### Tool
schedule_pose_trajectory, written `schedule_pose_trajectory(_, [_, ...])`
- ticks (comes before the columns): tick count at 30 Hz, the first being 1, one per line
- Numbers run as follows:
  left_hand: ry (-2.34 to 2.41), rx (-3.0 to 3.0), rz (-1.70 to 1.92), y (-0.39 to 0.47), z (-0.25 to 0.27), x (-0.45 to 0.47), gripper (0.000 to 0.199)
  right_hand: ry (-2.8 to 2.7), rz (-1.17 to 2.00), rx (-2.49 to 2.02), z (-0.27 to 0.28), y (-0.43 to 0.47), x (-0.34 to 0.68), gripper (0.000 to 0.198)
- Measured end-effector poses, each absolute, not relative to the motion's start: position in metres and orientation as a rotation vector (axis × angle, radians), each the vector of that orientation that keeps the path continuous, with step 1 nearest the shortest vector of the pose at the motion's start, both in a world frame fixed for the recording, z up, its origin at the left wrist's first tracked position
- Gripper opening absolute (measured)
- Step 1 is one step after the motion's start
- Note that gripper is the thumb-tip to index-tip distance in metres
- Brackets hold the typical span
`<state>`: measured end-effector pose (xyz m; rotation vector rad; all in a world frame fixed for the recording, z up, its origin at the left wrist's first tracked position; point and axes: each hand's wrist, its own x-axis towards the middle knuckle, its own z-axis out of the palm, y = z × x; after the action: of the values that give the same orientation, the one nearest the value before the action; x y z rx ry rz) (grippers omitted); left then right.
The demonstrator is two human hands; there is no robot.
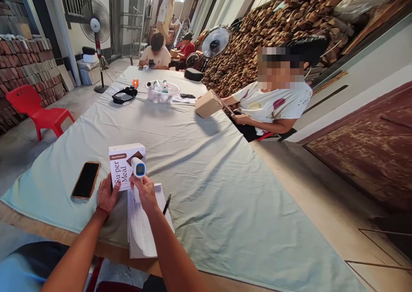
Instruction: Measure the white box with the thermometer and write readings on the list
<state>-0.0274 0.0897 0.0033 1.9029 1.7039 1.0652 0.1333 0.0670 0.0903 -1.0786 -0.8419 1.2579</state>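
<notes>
My left hand [108, 193] grips the lower left corner of a white box [124, 154] printed "NutriMotion Su-per Meal", thumb across its front. In my right hand [146, 192] is a white infrared thermometer [136, 166] with a small blue-framed screen, its head in front of the box's right side. Under my right hand lies a paper notepad [141, 232] with handwriting on its curled page. A black pen [167, 203] rests at the notepad's right edge. Left of the box, a phone [86, 180] in an orange-edged case lies flat, dark screen up.
A cloth-covered table [206, 176] stretches ahead. On it stand a plastic basket of bottles [163, 92], a black head strap [124, 95] and a black case [193, 74]. A person at the right [270, 107] is beside a cardboard box [208, 104]. A red chair [38, 109] stands left.
</notes>
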Motion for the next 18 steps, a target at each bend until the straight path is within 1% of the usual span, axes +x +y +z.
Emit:
schedule_pose_trajectory(5, [1.697,1.991,1.017,0.0897,0.004,-0.0286,0.058,-0.834,1.221,-1.102,0.0827,0.0718,0.1321,0.032])
schedule_pose_trajectory(18, [1.666,2.035,1.029,0.0893,0.0057,-0.029,0.06,-0.835,1.2,-1.109,0.0811,0.0734,0.1316,0.029])
